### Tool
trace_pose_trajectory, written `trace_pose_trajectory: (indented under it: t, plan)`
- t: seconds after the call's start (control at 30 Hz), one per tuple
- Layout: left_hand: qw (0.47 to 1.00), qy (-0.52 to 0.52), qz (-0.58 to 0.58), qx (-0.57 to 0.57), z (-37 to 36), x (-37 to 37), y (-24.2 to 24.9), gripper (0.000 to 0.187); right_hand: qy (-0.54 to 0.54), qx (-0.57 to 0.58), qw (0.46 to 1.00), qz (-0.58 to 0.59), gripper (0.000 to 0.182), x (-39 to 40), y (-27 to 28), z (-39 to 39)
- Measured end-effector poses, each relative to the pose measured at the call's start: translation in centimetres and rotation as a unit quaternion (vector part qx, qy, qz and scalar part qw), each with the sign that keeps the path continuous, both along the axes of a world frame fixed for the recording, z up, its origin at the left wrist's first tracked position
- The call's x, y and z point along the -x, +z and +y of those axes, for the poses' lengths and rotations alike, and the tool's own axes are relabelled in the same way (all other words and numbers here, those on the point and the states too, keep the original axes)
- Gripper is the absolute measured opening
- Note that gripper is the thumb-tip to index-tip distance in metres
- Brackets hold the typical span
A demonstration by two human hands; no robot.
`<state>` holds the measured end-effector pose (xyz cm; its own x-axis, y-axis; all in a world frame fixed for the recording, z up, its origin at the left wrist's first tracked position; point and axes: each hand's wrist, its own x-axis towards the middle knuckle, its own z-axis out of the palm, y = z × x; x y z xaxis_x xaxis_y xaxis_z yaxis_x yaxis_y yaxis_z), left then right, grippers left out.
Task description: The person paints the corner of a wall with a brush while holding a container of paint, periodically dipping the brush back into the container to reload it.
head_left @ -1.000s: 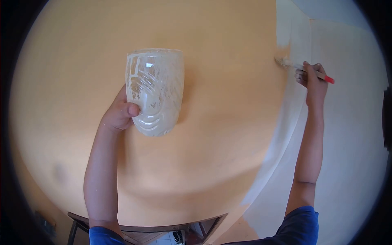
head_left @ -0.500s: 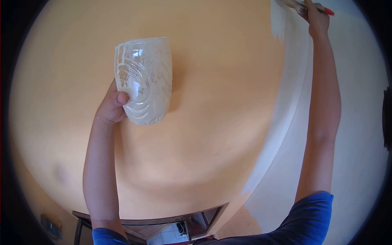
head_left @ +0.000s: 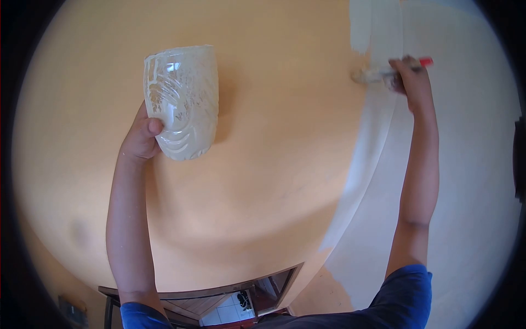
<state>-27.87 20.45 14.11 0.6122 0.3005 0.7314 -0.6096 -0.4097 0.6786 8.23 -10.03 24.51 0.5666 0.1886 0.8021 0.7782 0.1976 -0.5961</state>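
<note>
The tub (head_left: 183,104) is standing nearly upright in the left hand (head_left: 141,137), its clear, ridged sides showing smeared whitish paint. The brush (head_left: 378,73) is lying almost level in the right hand (head_left: 413,79), its red handle end pointing right, its blurred, paint-coated bristles pointing left over the orange wall (head_left: 268,164), which is bearing a pale strip (head_left: 360,159) near the corner.

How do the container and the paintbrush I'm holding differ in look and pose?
The container is broad and partly see-through, while the paintbrush is slim, with a red handle end. The container stands nearly upright in your left hand; the paintbrush lies almost sideways in your right hand. Both are held up, one in each hand.
</note>
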Motion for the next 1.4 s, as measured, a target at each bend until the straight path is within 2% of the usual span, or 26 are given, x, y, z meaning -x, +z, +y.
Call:
trace_pose_trajectory:
  t: [0.07,0.23,0.3,0.33,0.4,0.43,0.53,0.67,0.7,0.77,0.83,0.93,1.0,1.07,1.13,1.17,1.2,1.23,1.27,1.33,1.37,1.4]
  plan:
    - [1.000,-0.009,0.001,0.000,0.2,-0.1,0.0,0.111,0.030,-0.054,0.998,-0.017,0.019,-1.8,3.2,1.9]
    - [1.000,-0.002,-0.007,0.000,0.2,0.0,-0.3,0.108,0.000,-0.116,0.992,-0.053,0.019,-1.1,10.0,3.6]
    - [1.000,-0.002,0.005,-0.006,0.5,0.1,-0.2,0.108,0.036,-0.249,0.965,-0.068,0.019,1.1,10.7,3.4]
    - [1.000,-0.002,0.007,-0.006,0.7,0.1,-0.2,0.108,0.034,-0.248,0.966,-0.065,0.019,0.2,10.3,3.1]
    - [1.000,-0.003,0.005,-0.005,0.6,-0.1,-0.3,0.109,-0.011,-0.247,0.951,-0.185,0.027,-2.5,9.4,3.2]
    - [1.000,0.000,-0.005,-0.005,0.2,-0.3,-0.2,0.109,0.090,-0.265,0.950,-0.142,0.019,-2.2,7.8,4.0]
    - [1.000,0.001,-0.008,-0.004,0.2,-0.3,-0.2,0.110,0.085,-0.241,0.961,-0.107,0.020,-4.1,1.7,5.1]
    - [1.000,-0.009,0.010,-0.013,1.0,-0.3,-0.1,0.110,0.081,-0.205,0.975,-0.029,0.019,-0.3,-7.2,3.2]
    - [1.000,-0.010,0.008,-0.016,1.0,-0.4,0.1,0.110,0.063,-0.166,0.984,-0.018,0.018,0.8,-8.4,2.3]
    - [1.000,-0.018,-0.005,-0.016,0.8,-0.4,0.1,0.109,0.047,-0.126,0.991,-0.007,0.018,2.0,-8.0,1.4]
    - [1.000,-0.019,0.003,-0.013,1.1,-0.1,0.0,0.109,0.021,-0.036,0.998,0.043,0.019,2.6,-6.6,0.5]
    - [1.000,-0.026,0.015,-0.007,1.6,-0.1,-0.1,0.108,0.000,-0.001,1.000,0.026,0.022,-0.2,-2.7,2.6]
    - [1.000,-0.028,0.013,-0.003,1.7,0.1,-0.1,0.109,-0.048,-0.019,0.999,-0.017,0.027,-1.3,0.7,4.1]
    - [1.000,-0.009,0.012,-0.005,1.6,0.2,-0.2,0.109,-0.045,-0.051,0.997,-0.039,0.026,-1.8,4.6,4.5]
    - [0.999,-0.036,0.022,0.001,1.8,-0.1,-0.1,0.109,0.012,-0.124,0.989,-0.075,0.031,-2.5,7.7,4.2]
    - [0.998,-0.063,0.029,0.006,2.0,-0.2,-0.1,0.110,0.010,-0.124,0.989,-0.074,0.031,-1.4,8.2,3.7]
    - [0.997,-0.065,0.031,0.005,2.3,-0.3,-0.1,0.110,0.016,-0.191,0.977,-0.094,0.022,-0.1,8.6,3.4]
    - [0.997,-0.064,0.032,-0.001,2.7,-0.4,-0.1,0.111,0.022,-0.256,0.960,-0.114,0.021,0.6,8.8,3.4]
    - [0.997,-0.064,0.033,-0.007,3.0,-0.4,-0.2,0.111,0.022,-0.256,0.959,-0.115,0.021,-0.3,8.3,3.3]
    - [0.998,-0.057,0.032,-0.006,2.7,-0.2,-0.1,0.112,-0.064,-0.236,0.951,-0.189,0.028,-3.6,6.4,3.9]
    - [0.998,-0.052,0.033,-0.004,2.6,-0.2,-0.1,0.112,0.010,-0.232,0.961,-0.152,0.026,-3.2,3.9,4.6]
    - [0.998,-0.055,0.035,-0.002,2.7,-0.3,-0.2,0.112,0.034,-0.236,0.963,-0.123,0.025,-3.0,1.0,4.9]
